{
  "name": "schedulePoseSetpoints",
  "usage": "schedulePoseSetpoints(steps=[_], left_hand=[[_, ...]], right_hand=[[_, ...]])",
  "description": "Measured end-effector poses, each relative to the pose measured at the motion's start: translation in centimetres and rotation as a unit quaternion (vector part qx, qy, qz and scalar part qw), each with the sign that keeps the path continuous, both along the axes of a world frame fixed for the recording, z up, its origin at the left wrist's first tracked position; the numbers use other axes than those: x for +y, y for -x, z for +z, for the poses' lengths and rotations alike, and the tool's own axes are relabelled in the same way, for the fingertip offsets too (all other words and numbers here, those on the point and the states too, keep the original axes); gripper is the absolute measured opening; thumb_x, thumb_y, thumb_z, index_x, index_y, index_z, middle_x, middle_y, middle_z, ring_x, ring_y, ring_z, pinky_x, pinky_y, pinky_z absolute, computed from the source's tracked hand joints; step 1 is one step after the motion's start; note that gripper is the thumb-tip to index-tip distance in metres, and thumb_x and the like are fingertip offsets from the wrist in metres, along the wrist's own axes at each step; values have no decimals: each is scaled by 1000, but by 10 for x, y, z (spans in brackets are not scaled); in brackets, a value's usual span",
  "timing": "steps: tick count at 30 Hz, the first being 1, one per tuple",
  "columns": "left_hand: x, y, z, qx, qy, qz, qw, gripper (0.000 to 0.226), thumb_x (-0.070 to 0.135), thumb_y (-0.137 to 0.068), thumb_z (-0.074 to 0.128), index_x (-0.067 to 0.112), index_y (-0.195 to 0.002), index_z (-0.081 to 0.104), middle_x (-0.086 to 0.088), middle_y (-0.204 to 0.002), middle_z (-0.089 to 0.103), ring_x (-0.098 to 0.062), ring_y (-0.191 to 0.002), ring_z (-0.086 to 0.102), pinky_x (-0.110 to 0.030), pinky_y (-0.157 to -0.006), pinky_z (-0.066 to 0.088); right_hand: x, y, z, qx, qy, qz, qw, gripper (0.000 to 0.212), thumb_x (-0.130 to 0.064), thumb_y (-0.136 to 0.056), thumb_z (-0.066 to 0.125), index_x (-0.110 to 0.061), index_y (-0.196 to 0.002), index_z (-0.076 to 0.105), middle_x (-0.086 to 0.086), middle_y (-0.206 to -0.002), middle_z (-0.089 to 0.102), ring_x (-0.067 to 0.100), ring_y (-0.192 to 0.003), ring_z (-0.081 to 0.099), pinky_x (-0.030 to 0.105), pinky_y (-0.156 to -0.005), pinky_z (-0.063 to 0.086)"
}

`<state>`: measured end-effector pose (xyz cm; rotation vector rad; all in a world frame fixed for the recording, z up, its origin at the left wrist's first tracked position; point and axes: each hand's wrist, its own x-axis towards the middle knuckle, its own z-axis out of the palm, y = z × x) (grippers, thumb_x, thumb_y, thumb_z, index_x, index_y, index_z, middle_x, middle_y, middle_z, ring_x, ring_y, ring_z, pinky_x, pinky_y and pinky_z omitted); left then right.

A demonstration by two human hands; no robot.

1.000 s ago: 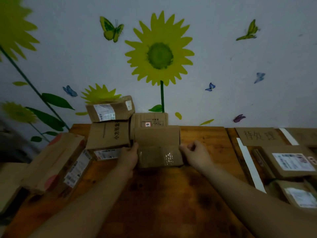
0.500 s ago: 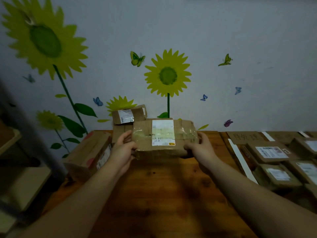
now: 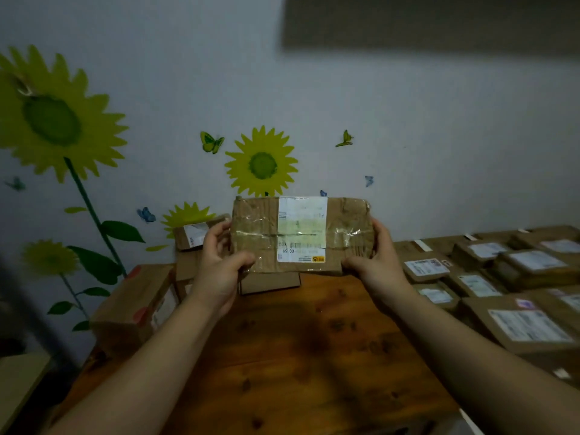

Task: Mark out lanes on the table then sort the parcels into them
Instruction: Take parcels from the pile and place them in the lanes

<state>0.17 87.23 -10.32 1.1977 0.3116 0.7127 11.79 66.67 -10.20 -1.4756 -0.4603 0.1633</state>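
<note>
Sorting step: left hand (image 3: pixel 219 271) and right hand (image 3: pixel 376 265) fingers grasp parcel (image 3: pixel 301 235) above worktop (image 3: pixel 298 356); next, likely pick its lane.

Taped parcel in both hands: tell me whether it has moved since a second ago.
Yes. The taped parcel has risen off the table: its top edge now reaches the middle sunflower, which stood well above it before.

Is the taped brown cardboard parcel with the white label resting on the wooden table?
No, the left hand and right hand hold the taped brown cardboard parcel up clear of the wooden table.
</note>
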Motion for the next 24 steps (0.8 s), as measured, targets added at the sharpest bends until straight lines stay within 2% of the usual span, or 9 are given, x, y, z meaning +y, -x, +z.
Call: schedulePoseSetpoints(steps=[4,6,9,11,13,16,20,22,24], left_hand=[[-43,-15,9,-3,-24,-31,999,62,-19,-77,52,37,-103,50,-14,-130,49,-28,-104,53,-33,-68,51],[-73,-26,13,4,-29,-61,998,60,-19,-80,49,35,-107,50,-12,-129,50,-24,-98,57,-31,-67,52],[-134,-47,11,27,-47,-107,993,59,-16,-81,52,38,-105,49,-8,-125,51,-23,-97,59,-33,-67,53],[-183,-60,6,41,-60,-133,988,57,-14,-81,54,36,-107,48,-8,-126,50,-24,-102,57,-34,-69,52],[-237,-74,-1,63,-65,-158,983,56,-14,-81,55,30,-114,46,-9,-125,49,-23,-98,57,-35,-68,53],[-315,-96,-14,96,-49,-215,971,57,-14,-82,55,26,-121,42,-6,-124,49,-24,-97,58,-32,-61,53],[-413,-123,-30,139,-81,-282,946,64,-8,-82,59,26,-133,39,-7,-130,47,-32,-113,53,-35,-72,53],[-455,-132,-35,153,-88,-307,935,65,-6,-83,58,26,-135,36,-7,-131,47,-29,-112,54,-39,-80,54],[-490,-141,-35,163,-102,-326,926,65,-4,-85,58,25,-137,34,-8,-133,46,-28,-111,54,-38,-82,53]], right_hand=[[-50,-3,6,-2,-15,-29,999,84,17,-72,64,-33,-134,36,-5,-113,57,25,-109,60,51,-81,57],[-85,-5,7,2,-13,-50,999,79,11,-76,66,-36,-131,36,-7,-111,57,22,-106,61,46,-83,57],[-152,-5,3,7,5,-98,995,75,7,-80,65,-29,-137,33,-6,-110,58,12,-97,62,35,-81,57],[-205,-7,-4,16,25,-131,991,75,3,-80,68,-27,-139,33,-2,-117,57,14,-103,61,39,-87,55],[-262,-8,-12,31,55,-160,985,79,-6,-77,72,-28,-141,32,-2,-123,55,20,-111,58,49,-93,52],[-346,-6,-20,41,74,-205,975,73,-15,-71,75,-35,-131,39,-6,-116,59,20,-109,60,51,-94,50],[-448,2,-29,60,75,-246,964,68,-3,-83,68,-31,-136,35,-17,-105,55,8,-99,58,38,-93,51],[-491,1,-35,77,78,-269,957,71,-6,-82,69,-33,-138,33,-16,-108,55,13,-104,58,43,-94,51],[-524,-1,-38,88,83,-289,950,70,-7,-82,69,-37,-135,34,-16,-108,56,13,-103,59,44,-92,52]])
